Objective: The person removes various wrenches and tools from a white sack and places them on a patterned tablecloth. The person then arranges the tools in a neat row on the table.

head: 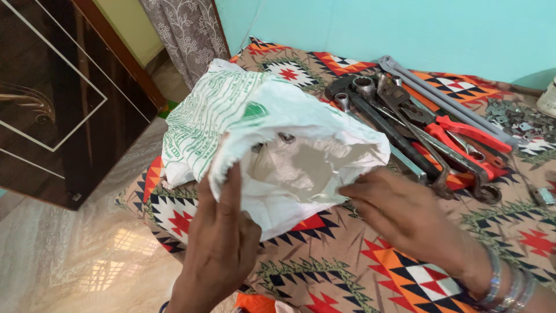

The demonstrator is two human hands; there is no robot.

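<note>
Head view showed a white plastic bag (272, 145) with green print lying on a patterned cloth (370, 266) that covered a low surface; what lay beneath the cloth was hidden, so its kind could not be told. The left hand (223, 243) had its grip pinched shut on the near edge of the bag's mouth, fingers over the outside of the rim and the thumb hidden behind the plastic. The right hand (405, 214) reached to the bag's right edge, fingertips touching or slipped just under the plastic; whether its grip had closed on the bag could not be told, since the fingertips were lost against the folds. Bangles (507, 284) circled that wrist, partly cut off by the lower frame edge. Inside the bag's mouth a small dark shape showed, too unclear to name. Beyond the bag, well apart from both hands, lay a heap of spanners (394, 110) and red-handled pliers (463, 133), overlapping so single tools were hard to separate. Small metal pieces (515, 119) lay scattered at the far right, too small to tell apart.
</note>
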